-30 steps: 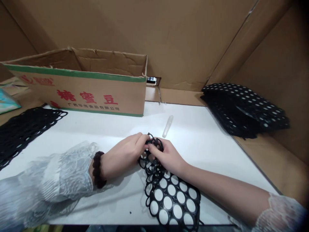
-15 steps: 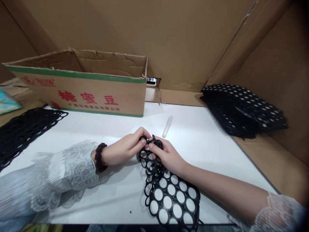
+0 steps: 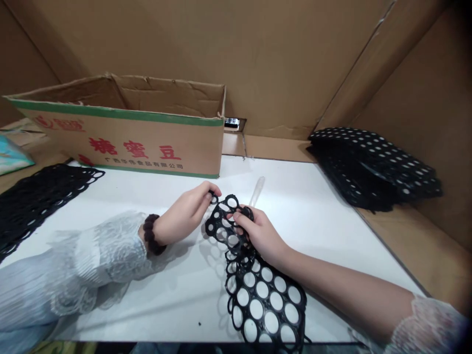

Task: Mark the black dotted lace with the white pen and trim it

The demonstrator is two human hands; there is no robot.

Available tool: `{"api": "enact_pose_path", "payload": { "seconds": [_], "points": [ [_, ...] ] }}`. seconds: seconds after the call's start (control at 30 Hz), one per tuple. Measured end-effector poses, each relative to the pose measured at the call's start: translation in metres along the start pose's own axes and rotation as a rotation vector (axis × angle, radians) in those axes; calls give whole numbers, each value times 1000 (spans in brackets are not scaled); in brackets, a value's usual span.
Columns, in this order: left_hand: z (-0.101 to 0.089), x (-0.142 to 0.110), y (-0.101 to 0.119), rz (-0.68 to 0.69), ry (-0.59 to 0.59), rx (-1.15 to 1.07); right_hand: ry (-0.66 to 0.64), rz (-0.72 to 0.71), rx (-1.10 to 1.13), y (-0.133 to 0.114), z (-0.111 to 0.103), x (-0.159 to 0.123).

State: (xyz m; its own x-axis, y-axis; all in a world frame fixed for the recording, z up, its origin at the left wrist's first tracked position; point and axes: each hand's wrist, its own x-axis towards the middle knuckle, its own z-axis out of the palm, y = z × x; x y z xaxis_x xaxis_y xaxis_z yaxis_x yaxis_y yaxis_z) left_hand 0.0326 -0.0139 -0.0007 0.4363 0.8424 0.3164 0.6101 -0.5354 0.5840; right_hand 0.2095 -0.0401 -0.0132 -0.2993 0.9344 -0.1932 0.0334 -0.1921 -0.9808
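A black rubber sheet with rows of round holes (image 3: 271, 301) lies over the front of the white table, its upper end bunched and lifted. My right hand (image 3: 263, 236) pinches that bunched end between thumb and fingers. To its left, my left hand (image 3: 190, 209) is closed, thumb against fingertips, on a small black ring (image 3: 213, 197) at the sheet's upper left corner. Whether the ring is still joined to the sheet I cannot tell. A translucent white stick (image 3: 257, 191) lies just behind my right hand, partly covered by it.
An open cardboard box (image 3: 147, 142) stands at the back left. A dark holed sheet (image 3: 40, 196) lies on the left. Several black holed sheets (image 3: 372, 167) are piled at the right against the cardboard wall (image 3: 273, 64). A blue-green packet (image 3: 14, 156) sits far left.
My left hand has moved up and left, away from my right hand, with the ring between its fingers. The sheet's upper end has spread out toward the left. My right hand keeps its hold.
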Motion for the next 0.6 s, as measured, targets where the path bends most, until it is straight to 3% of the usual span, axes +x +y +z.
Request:
{"api": "enact_pose_path", "payload": {
  "seconds": [0.13,0.23,0.47,0.6],
  "points": [
    [4,-7,12,-35,-45,-70,-57,-108,-124,-1,1,1],
    [6,-12,18,-32,-128,-128,-108,-112,-185,-2,1,2],
    [11,-13,10,-56,-275,-413,-96,-121,-111,-3,0,0],
    [14,-12,8,-135,-276,-543,-127,-129,-106,-2,-1,0]
  ]
}}
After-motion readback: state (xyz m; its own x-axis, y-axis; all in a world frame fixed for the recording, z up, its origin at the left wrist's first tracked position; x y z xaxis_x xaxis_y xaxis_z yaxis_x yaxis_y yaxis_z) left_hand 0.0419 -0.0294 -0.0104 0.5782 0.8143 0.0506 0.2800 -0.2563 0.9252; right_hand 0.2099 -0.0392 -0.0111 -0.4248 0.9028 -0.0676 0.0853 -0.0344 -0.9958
